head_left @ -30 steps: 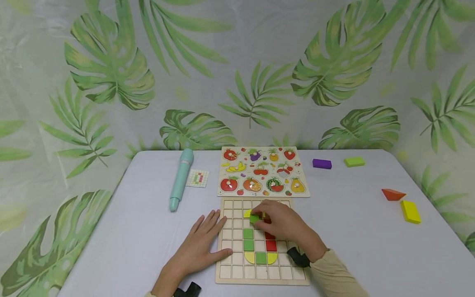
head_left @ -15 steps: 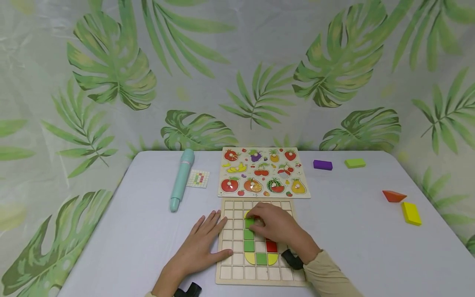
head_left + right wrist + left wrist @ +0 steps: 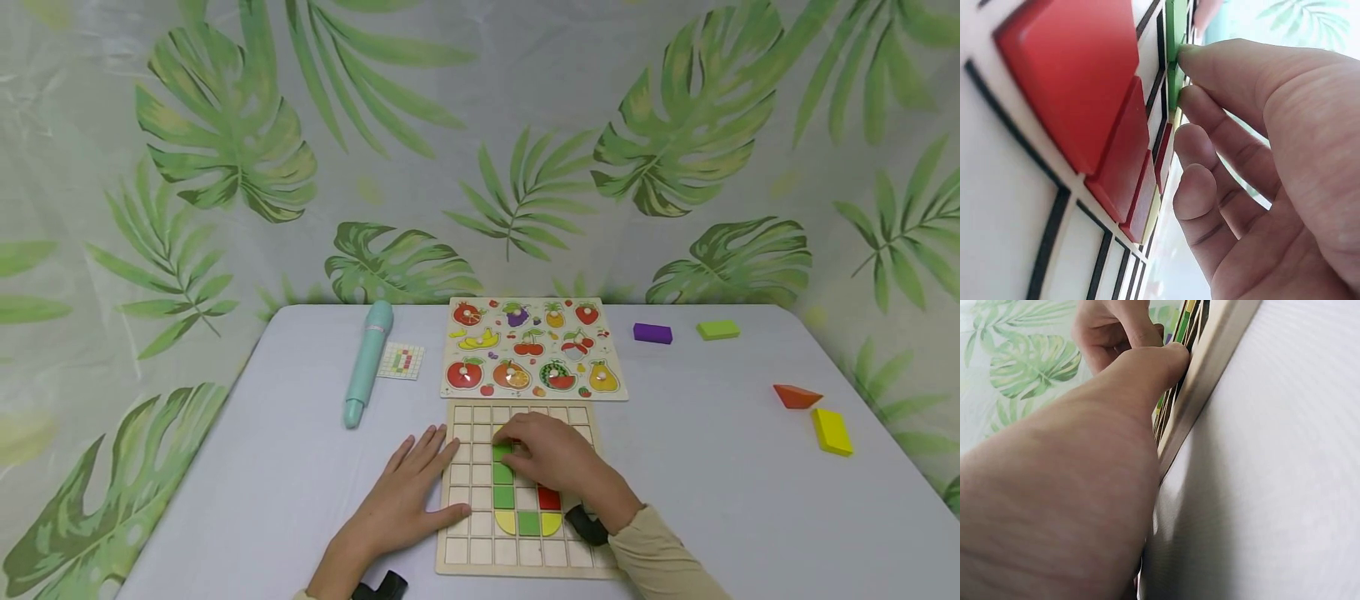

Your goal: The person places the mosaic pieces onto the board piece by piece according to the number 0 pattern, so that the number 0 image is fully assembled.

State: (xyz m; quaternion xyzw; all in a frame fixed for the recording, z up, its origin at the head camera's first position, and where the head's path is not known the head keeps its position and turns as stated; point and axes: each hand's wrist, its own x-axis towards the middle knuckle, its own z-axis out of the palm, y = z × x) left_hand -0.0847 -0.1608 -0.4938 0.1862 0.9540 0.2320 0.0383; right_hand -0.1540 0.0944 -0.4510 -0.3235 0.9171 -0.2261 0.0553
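Note:
A wooden grid board [image 3: 468, 550] lies at the table's near edge, with green, red and yellow tiles in its cells. My right hand [image 3: 510, 442] rests on the board, thumb and forefinger pinching the top green tile [image 3: 502, 452] of a green column, which sits in its cell. In the right wrist view the right hand's fingertips [image 3: 1194, 78] touch that green tile [image 3: 1175, 37], beside a row of red tiles [image 3: 1079, 75]. My left hand [image 3: 420, 475] lies flat on the table, its thumb on the board's left edge [image 3: 1210, 381].
A fruit puzzle board [image 3: 532, 347] lies behind the grid board. A teal pen [image 3: 366, 360] and a small pattern card [image 3: 401, 361] are at the left. A purple block [image 3: 652, 333], green block [image 3: 717, 329], orange wedge [image 3: 797, 395] and yellow block [image 3: 831, 431] lie at the right.
My right hand lowered the green tile from above the board into the cell at the top of the green column and stays on it. The left hand has not moved.

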